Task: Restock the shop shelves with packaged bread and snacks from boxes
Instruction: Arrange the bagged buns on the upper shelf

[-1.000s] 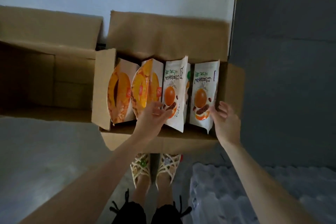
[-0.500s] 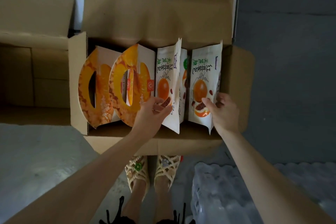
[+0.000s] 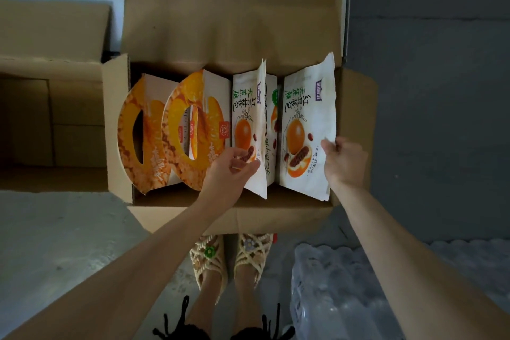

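An open cardboard box [image 3: 231,215] on the floor holds upright packs. Two orange snack packs with handle cut-outs [image 3: 143,135] [image 3: 197,130] stand at its left. White bread bags printed with a bun stand at its right. My left hand [image 3: 230,171] pinches the lower edge of the left white bread bag [image 3: 248,107]. My right hand [image 3: 343,160] grips the right edge of the right white bread bag [image 3: 309,119]. Another white bag [image 3: 271,130] stands between them, mostly hidden.
A second open cardboard box [image 3: 55,69] sits to the left against the pale wall. A plastic-wrapped pack of bottles [image 3: 345,292] lies at the lower right beside my sandalled feet [image 3: 229,265]. A dark grey wall rises to the right.
The view has moved closer to the box. Both hands have closed onto the white bread bags, and the two bags have spread apart from each other.
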{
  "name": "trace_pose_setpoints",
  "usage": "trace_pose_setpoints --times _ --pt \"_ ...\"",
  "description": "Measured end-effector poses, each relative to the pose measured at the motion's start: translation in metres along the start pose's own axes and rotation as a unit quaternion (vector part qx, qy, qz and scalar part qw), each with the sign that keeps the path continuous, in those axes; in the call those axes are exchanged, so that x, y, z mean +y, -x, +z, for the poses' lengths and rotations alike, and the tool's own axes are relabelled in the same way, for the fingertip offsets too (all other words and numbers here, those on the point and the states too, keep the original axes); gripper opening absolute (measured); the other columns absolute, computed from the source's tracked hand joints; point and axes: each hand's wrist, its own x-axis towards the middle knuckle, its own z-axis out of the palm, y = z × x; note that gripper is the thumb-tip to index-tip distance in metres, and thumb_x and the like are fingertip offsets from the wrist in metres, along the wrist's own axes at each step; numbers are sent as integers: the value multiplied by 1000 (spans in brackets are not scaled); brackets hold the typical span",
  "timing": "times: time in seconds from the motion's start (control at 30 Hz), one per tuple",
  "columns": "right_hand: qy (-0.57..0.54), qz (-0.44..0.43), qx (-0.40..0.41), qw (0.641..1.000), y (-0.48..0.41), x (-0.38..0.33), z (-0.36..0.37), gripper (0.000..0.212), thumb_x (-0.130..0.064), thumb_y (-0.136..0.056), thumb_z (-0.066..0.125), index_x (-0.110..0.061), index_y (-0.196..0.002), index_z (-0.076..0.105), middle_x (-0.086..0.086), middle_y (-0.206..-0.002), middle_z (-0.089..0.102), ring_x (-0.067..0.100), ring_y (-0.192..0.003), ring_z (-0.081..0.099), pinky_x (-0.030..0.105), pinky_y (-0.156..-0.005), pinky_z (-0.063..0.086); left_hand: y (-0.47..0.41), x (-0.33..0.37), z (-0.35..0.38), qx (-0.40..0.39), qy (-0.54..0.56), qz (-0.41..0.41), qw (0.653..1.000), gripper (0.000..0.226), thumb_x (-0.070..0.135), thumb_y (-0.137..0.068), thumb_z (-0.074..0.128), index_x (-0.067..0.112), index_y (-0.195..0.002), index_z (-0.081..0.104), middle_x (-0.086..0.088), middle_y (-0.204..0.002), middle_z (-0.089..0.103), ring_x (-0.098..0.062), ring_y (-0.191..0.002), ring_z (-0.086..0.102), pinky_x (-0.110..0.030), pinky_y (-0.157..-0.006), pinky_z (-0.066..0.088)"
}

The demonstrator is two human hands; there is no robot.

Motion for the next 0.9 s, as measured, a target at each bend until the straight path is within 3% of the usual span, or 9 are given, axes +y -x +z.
trace_pose_setpoints --times 0.13,0.2,0.33,0.43,0.53,0.63,0.77,0.83,0.9 --pt "-22 -23 1 999 16 -11 -17 40 -25 -98 56 0 -67 50 17 -64 56 26 -58 49 31 -51 33 16 13 -7 -3 7 6 1000 34 36 -92 61 15 -119 56 2 -102 66 -13 -93 62 -20 -70 45" --pt "-32 -30 6 999 28 -16 -31 43 -24 -97 57 -2 -62 46 14 -59 50 25 -55 44 33 -53 33 28 21 -13 -3 10 17 1000 35 37 -92 60 16 -120 56 1 -103 66 -13 -94 63 -21 -72 47" --pt "-34 -43 0 998 55 -31 -64 40 -21 -96 58 -2 -62 47 8 -57 47 21 -52 39 23 -43 28 57 42 -25 -5 19 34 999 40 37 -92 60 14 -125 54 1 -106 66 -15 -99 63 -33 -87 53" --pt "-39 -50 -5 998 82 -53 -100 39 -20 -96 58 -6 -61 47 8 -61 55 21 -55 47 17 -40 29 94 65 -38 2 21 53 998 44 37 -92 61 14 -128 53 1 -112 65 -15 -102 63 -37 -92 52" --pt "-54 -73 -15 996 102 -75 -125 28 -18 -97 56 -1 -74 57 12 -82 68 24 -59 59 15 -40 38 117 78 -47 1 25 71 997 44 37 -91 61 14 -128 52 1 -115 65 -13 -105 62 -25 -84 52" --pt "-41 -102 -35 993 128 -100 -152 18 -19 -98 54 -6 -88 62 3 -96 67 2 -61 59 9 -39 41 148 97 -61 9 24 92 995 43 39 -92 60 16 -128 53 3 -114 66 -9 -103 61 -12 -72 42" --pt "-24 -141 -50 988 172 -142 -191 20 -22 -98 55 -6 -102 67 5 -103 69 3 -64 60 13 -45 39 197 134 -94 29 39 126 991 38 38 -92 61 19 -124 53 6 -110 65 -6 -97 64 -12 -65 43" --pt "-20 -161 -61 985 200 -161 -208 18 -22 -98 55 -7 -99 66 3 -99 68 9 -67 64 16 -46 41 223 148 -115 45 47 144 987 33 38 -92 61 23 -120 53 10 -103 62 2 -87 61 -12 -60 42" --pt "-11 -166 -76 983 214 -172 -217 16 -23 -98 55 -10 -92 63 0 -92 66 18 -72 68 21 -49 44 238 159 -129 45 55 152 986 33 37 -92 61 21 -120 52 8 -103 63 1 -86 61 -20 -68 51"
